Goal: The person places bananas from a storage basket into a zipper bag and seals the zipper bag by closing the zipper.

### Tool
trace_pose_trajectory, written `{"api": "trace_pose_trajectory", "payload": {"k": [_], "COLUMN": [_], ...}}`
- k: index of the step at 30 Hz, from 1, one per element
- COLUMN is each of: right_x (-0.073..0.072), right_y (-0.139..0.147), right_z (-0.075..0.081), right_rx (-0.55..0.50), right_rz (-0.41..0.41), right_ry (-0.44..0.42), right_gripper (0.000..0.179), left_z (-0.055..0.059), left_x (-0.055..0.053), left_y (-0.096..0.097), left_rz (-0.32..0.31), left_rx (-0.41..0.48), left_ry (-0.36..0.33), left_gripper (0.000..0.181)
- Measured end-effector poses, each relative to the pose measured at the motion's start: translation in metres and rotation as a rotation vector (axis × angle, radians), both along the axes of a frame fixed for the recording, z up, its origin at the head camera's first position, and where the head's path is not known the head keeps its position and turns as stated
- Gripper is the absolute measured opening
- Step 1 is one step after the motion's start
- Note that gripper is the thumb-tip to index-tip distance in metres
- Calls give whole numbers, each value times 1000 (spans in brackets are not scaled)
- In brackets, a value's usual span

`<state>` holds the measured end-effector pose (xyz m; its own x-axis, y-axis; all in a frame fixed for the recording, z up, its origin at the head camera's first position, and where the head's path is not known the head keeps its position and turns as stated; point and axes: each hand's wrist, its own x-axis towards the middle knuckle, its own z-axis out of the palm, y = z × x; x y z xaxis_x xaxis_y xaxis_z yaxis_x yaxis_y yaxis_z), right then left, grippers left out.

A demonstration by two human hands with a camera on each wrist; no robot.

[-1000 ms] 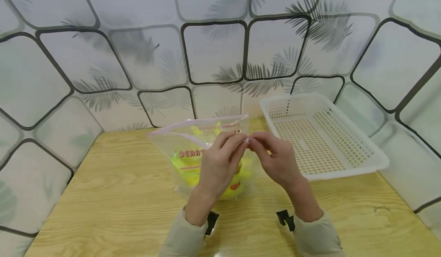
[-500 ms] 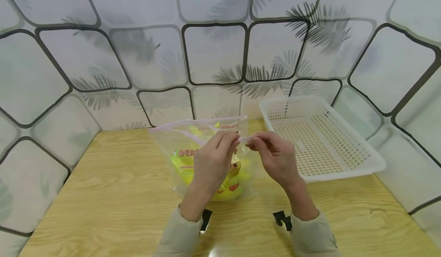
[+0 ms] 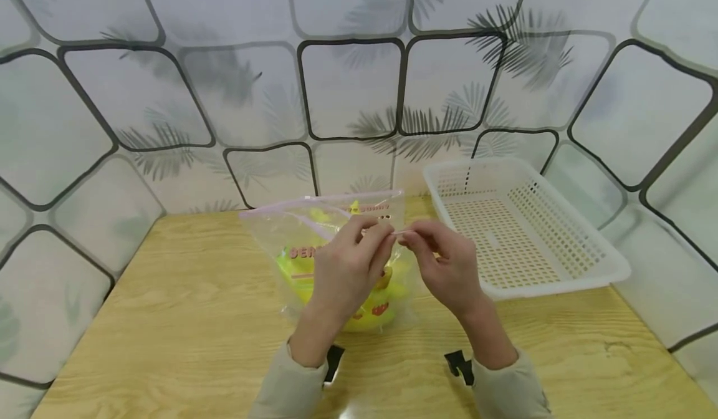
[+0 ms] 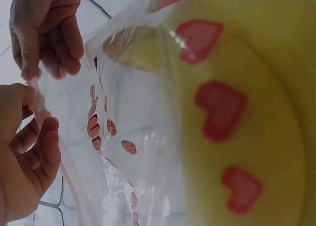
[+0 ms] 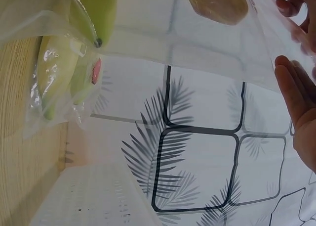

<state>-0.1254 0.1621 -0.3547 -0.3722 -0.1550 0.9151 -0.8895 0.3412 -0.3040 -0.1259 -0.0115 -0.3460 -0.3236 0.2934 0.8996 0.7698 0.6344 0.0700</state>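
A clear zip bag (image 3: 263, 238) with a pink-lilac zip rim and red berry and heart prints stands on the wooden table. Inside it lies something bright yellow and smooth (image 4: 266, 112), its kind blurred by the plastic. My left hand (image 3: 348, 263) pinches the near zip rim between thumb and fingers. Close beside it, my right hand (image 3: 449, 263) pinches the same rim, with a short stretch of strip between the two sets of fingertips. Toward the left, the far rim bows away and the mouth gapes. The left wrist view shows both hands at the rim, above the yellow contents.
A white perforated plastic basket (image 3: 572, 232) stands at the back right, just beyond my right hand. The wooden table (image 3: 185, 307) extends to the left of the bag. Patterned fabric walls (image 3: 353, 88) rise behind and at both sides.
Both hands have shifted slightly left along the near rim. A little more strip shows between the fingertips than a second ago. The bag stays in nearly the same place.
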Motion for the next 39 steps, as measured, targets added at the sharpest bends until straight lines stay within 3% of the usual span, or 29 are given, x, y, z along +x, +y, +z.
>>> {"api": "trace_pose_trajectory", "payload": {"k": [9,13,20,28,39], "right_x": [0,1,5,6,5], "right_y": [-1,-2,0,-4,0], "right_z": [-1,-2,-1,2,1], "right_rx": [-49,-70,-46,-21,-106], "right_rz": [-34,-38,-14,-40,-40], "right_ry": [42,20,-51,29,-42], "right_gripper": [28,29,31,26,28], "left_z": [1,1,-1,-2,2], "left_x": [0,3,9,4,0], "left_y": [-6,-2,6,3,-8], "left_rz": [30,37,-54,-155,-167], "left_rx": [-32,-17,26,20,28], "left_ry": [-41,-31,-68,-60,-78], "left_gripper": [25,15,13,9,12]}}
